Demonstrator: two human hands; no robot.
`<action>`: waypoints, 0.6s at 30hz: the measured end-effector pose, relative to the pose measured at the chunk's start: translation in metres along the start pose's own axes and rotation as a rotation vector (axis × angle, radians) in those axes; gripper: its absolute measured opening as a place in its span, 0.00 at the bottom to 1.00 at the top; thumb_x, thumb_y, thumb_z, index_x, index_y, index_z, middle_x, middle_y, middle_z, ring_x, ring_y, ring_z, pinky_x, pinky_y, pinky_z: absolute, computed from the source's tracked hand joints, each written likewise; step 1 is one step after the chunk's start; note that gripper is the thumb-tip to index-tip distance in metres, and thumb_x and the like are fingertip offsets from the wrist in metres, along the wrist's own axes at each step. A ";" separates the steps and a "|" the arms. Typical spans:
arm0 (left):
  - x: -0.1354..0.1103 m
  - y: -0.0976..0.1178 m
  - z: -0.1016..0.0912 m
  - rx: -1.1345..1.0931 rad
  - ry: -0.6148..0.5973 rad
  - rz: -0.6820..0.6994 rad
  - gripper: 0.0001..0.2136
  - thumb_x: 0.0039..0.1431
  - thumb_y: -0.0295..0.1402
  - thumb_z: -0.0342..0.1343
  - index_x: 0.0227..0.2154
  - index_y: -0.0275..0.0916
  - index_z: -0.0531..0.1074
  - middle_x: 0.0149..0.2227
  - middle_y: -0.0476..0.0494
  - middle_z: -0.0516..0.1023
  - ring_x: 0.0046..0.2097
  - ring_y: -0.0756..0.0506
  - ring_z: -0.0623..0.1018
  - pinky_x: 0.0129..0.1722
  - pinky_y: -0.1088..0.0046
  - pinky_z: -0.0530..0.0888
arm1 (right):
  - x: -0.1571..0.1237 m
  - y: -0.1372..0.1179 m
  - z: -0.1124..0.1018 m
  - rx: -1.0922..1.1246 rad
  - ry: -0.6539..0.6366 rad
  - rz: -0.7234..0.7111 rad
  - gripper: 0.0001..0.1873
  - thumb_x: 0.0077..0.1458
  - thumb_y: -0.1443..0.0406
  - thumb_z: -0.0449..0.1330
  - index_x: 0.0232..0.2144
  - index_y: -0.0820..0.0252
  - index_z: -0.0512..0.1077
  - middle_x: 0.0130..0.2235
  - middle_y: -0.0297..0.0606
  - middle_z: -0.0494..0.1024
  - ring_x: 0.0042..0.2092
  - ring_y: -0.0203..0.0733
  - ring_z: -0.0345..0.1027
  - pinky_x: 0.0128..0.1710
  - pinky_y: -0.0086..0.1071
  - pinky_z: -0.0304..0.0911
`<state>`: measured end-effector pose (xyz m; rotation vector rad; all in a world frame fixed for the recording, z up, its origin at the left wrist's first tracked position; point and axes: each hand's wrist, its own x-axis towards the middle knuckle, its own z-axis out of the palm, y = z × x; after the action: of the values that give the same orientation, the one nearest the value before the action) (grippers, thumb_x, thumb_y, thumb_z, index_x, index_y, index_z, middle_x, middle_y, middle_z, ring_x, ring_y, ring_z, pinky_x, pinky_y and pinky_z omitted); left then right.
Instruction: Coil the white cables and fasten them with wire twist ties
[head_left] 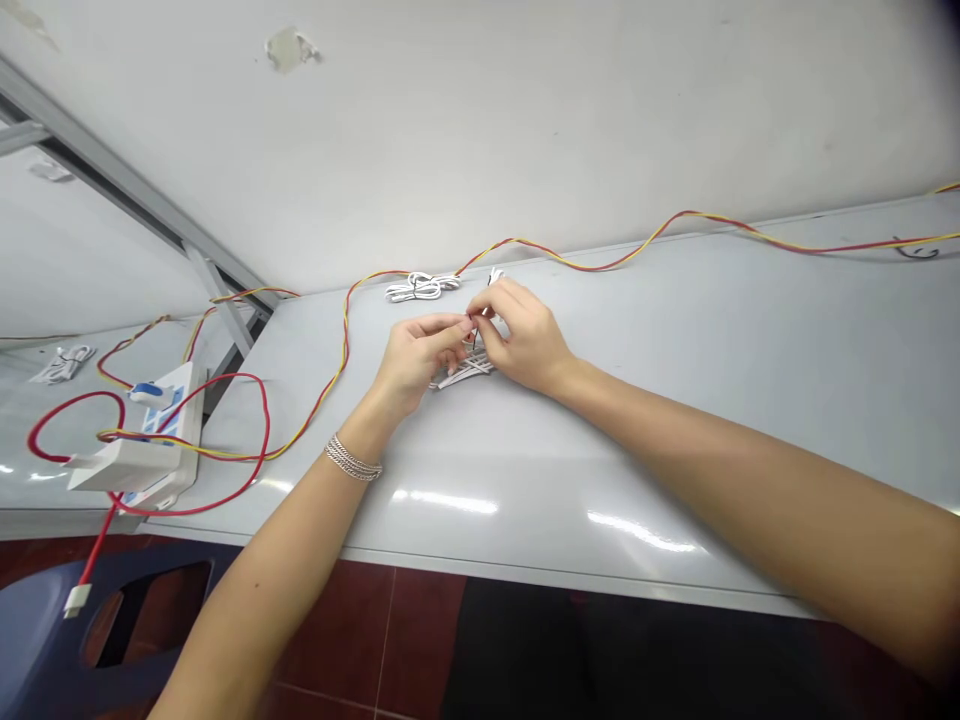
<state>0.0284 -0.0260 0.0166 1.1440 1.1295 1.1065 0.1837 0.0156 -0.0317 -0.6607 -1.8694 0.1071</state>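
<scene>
The left hand [416, 362], with a silver chain bracelet [352, 459] at its wrist, and the right hand [523, 335] meet over the middle of the pale grey desk [675, 400]. Their fingers [459, 322] are closed in small pinches, tip towards tip, on a thin dark wire [474, 338] with a speck of red at the pinch. The fingertips hide most of it, so exactly how each hand holds it is hard to tell.

The wire rises from a flattened bundle of white cable [465, 373], which lies on the desk at 6 o'clock from the pinch, almost under the hands. At 11 o'clock, a neat white cable coil [422, 288] lies apart, while a small white piece [495, 277] pokes out at 12 o'clock behind the right hand.

A twisted red-and-yellow wire [345, 340] winds across the desk behind them and runs towards a white power board [161, 440] at 9 o'clock, with a looped red cable [262, 420] beside it.

For fine work like this, a short grip near the wire's end and wrists resting low would steady the fingers, with the bundle left flat.
</scene>
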 end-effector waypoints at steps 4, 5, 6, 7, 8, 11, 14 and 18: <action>-0.001 0.003 -0.001 -0.131 -0.068 -0.107 0.09 0.46 0.32 0.69 0.26 0.32 0.77 0.27 0.46 0.71 0.27 0.54 0.69 0.23 0.76 0.63 | 0.000 -0.001 0.000 -0.014 -0.018 -0.009 0.09 0.58 0.73 0.50 0.34 0.58 0.68 0.34 0.39 0.74 0.37 0.44 0.67 0.41 0.38 0.62; -0.001 0.003 -0.001 -0.153 -0.082 -0.125 0.08 0.46 0.31 0.69 0.26 0.32 0.77 0.28 0.46 0.71 0.27 0.54 0.69 0.23 0.77 0.63 | 0.000 -0.001 -0.001 -0.013 -0.015 -0.011 0.09 0.59 0.73 0.50 0.34 0.58 0.68 0.34 0.39 0.74 0.37 0.44 0.67 0.41 0.38 0.62; 0.000 0.004 -0.002 -0.170 -0.094 -0.139 0.08 0.46 0.31 0.69 0.26 0.32 0.77 0.28 0.46 0.71 0.28 0.53 0.69 0.23 0.77 0.63 | 0.001 -0.001 -0.001 -0.013 -0.009 -0.013 0.09 0.59 0.73 0.50 0.34 0.58 0.68 0.34 0.39 0.74 0.37 0.44 0.67 0.41 0.38 0.62; 0.000 0.004 -0.002 -0.182 -0.105 -0.147 0.07 0.47 0.31 0.68 0.26 0.32 0.77 0.28 0.45 0.71 0.28 0.53 0.69 0.23 0.76 0.63 | 0.001 -0.002 -0.001 -0.014 -0.004 -0.013 0.09 0.59 0.73 0.50 0.34 0.57 0.67 0.34 0.39 0.74 0.37 0.43 0.67 0.41 0.38 0.62; 0.000 0.004 -0.003 -0.191 -0.117 -0.151 0.07 0.48 0.30 0.68 0.26 0.32 0.77 0.28 0.45 0.70 0.28 0.53 0.69 0.24 0.76 0.63 | 0.001 -0.002 -0.001 -0.017 0.001 -0.012 0.09 0.59 0.73 0.50 0.34 0.57 0.67 0.34 0.39 0.74 0.37 0.43 0.67 0.40 0.37 0.63; 0.000 0.004 -0.004 -0.219 -0.151 -0.175 0.06 0.49 0.30 0.67 0.26 0.33 0.76 0.27 0.46 0.68 0.28 0.53 0.68 0.23 0.76 0.63 | 0.001 -0.003 -0.001 -0.013 0.004 -0.002 0.09 0.59 0.73 0.50 0.33 0.56 0.67 0.33 0.39 0.74 0.37 0.44 0.67 0.40 0.38 0.63; 0.000 0.004 -0.003 -0.257 -0.162 -0.194 0.06 0.48 0.29 0.66 0.26 0.33 0.75 0.26 0.47 0.67 0.27 0.53 0.67 0.22 0.76 0.62 | 0.001 -0.004 -0.001 -0.009 -0.010 0.023 0.08 0.58 0.73 0.51 0.33 0.56 0.66 0.33 0.39 0.74 0.37 0.45 0.67 0.41 0.39 0.63; 0.001 0.001 -0.001 -0.311 -0.154 -0.191 0.05 0.49 0.29 0.66 0.27 0.34 0.76 0.28 0.46 0.69 0.27 0.53 0.66 0.23 0.76 0.63 | 0.002 -0.006 -0.002 -0.031 -0.006 0.037 0.07 0.59 0.72 0.50 0.33 0.56 0.65 0.33 0.40 0.73 0.36 0.45 0.67 0.40 0.40 0.63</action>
<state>0.0271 -0.0249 0.0177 0.8437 0.8906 0.9869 0.1825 0.0112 -0.0268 -0.7178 -1.8682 0.1041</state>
